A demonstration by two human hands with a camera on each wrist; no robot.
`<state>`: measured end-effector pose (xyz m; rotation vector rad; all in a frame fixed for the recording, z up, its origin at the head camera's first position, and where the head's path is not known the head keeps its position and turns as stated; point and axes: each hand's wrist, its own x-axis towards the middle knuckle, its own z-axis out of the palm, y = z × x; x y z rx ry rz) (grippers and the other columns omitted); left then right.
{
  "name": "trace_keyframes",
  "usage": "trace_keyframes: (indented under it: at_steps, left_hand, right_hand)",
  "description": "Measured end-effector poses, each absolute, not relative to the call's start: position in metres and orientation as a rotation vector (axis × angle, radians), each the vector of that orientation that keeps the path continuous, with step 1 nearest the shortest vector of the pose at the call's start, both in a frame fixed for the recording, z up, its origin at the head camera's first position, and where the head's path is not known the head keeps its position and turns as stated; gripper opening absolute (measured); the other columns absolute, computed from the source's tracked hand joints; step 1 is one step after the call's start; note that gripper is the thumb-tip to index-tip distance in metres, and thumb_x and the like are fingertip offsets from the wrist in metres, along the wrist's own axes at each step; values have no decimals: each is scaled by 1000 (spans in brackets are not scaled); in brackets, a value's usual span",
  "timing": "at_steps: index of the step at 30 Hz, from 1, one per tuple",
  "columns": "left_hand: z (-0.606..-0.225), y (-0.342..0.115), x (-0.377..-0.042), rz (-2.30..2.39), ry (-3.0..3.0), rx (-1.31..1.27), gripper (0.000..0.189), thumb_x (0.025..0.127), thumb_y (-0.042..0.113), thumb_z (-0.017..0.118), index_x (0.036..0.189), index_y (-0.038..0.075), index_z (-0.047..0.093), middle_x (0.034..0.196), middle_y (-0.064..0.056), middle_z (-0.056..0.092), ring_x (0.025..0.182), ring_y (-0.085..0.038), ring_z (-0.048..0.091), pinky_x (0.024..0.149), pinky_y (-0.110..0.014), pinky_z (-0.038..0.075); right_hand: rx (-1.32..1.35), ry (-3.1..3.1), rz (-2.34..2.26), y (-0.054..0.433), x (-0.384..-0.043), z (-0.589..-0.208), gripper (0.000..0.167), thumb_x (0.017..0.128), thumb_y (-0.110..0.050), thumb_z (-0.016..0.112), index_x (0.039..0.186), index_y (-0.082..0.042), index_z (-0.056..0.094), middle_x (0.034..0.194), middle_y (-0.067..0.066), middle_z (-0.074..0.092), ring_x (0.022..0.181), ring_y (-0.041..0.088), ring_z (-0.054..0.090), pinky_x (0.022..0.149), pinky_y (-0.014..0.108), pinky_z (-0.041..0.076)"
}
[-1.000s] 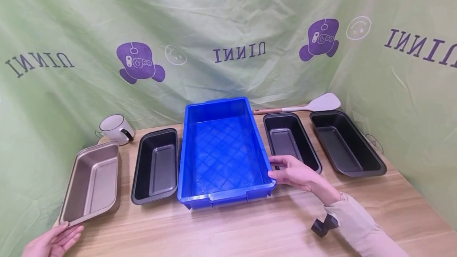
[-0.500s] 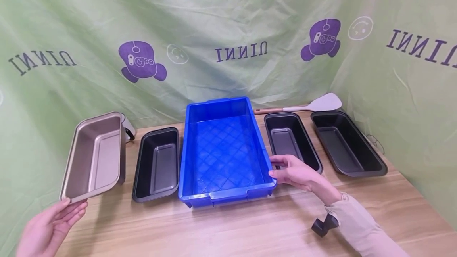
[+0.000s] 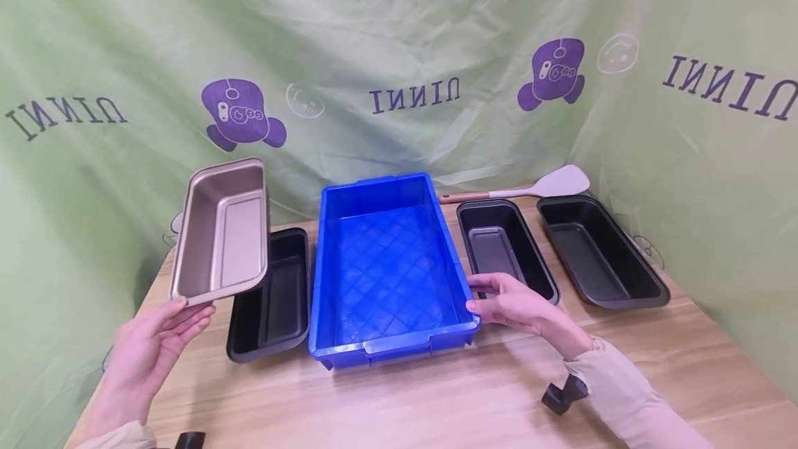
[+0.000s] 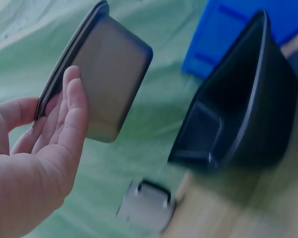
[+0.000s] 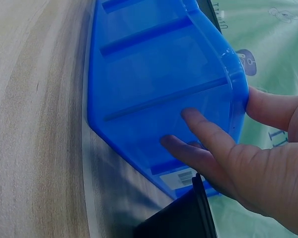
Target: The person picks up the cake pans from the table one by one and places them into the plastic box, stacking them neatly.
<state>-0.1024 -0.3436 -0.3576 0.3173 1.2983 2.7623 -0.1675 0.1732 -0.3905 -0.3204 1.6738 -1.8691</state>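
Observation:
My left hand pinches the near rim of a champagne-coloured loaf pan, thumb on the rim and fingers underneath. This pan hangs tilted above the table, partly covering a black loaf pan. The left wrist view shows the held pan's outer side beyond the fingers. At the centre stands a blue plastic bin with nothing in it. My right hand grips the bin's right rim near the front corner; in the right wrist view the thumb is at the rim and fingers touch the outer wall.
Two more black loaf pans lie right of the bin. Behind them rests a white spatula with a brown handle. A white mug stands at the back left, mostly hidden in the head view. Green cloth hangs behind the wooden table.
My left hand has raised the champagne-coloured loaf pan off the table and carried it right, past the mug and partly over the black pan. The right hand stays on the bin.

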Motion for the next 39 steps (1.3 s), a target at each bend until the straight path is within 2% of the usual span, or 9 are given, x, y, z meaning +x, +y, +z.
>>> trace_keyframes:
  at_steps: [12, 19, 25, 32, 39]
  left_hand:
    - [-339, -270, -136, 2677, 1394, 200, 36, 101, -4, 34, 95, -5, 70, 93, -20, 71, 87, -28, 70, 79, -34, 56]
    - [-333, -231, -150, 2516, 1518, -28, 30, 100, 0, 39, 90, 2, 68, 87, -16, 72, 84, -24, 71, 78, -32, 56]
    - [-336, -207, -161, 2428, 1573, -116, 23, 99, 0, 41, 93, 0, 63, 86, -14, 72, 85, -24, 71, 80, -34, 56]
    - [-337, -189, -172, 2303, 1658, -180, 19, 97, 1, 44, 89, 1, 61, 87, -13, 70, 83, -23, 70, 80, -33, 56]
    - [-346, -176, -182, 2190, 1783, -246, 14, 95, -1, 44, 98, -9, 56, 82, -14, 70, 77, -22, 71, 74, -32, 57]
  right_hand:
    - [-307, 1695, -1851, 173, -167, -387, 71, 91, 0, 60, 141, 20, 15, 142, 38, 24, 105, 30, 62, 90, 39, 51]
    - [-307, 1696, -1852, 173, -167, -387, 71, 91, 1, 59, 141, 20, 13, 142, 39, 23, 104, 29, 62, 90, 38, 51]
    - [-301, 1687, -1862, 172, -166, -389, 71, 91, 1, 59, 141, 21, 13, 142, 39, 23, 105, 32, 62, 90, 39, 51]
    - [-294, 1688, -1865, 172, -165, -390, 71, 91, 2, 58, 141, 20, 12, 143, 39, 22, 106, 33, 61, 91, 40, 50]
    - [-306, 1678, -1866, 172, -166, -389, 69, 92, 3, 57, 142, 20, 12, 143, 39, 23, 108, 34, 61, 91, 40, 50]
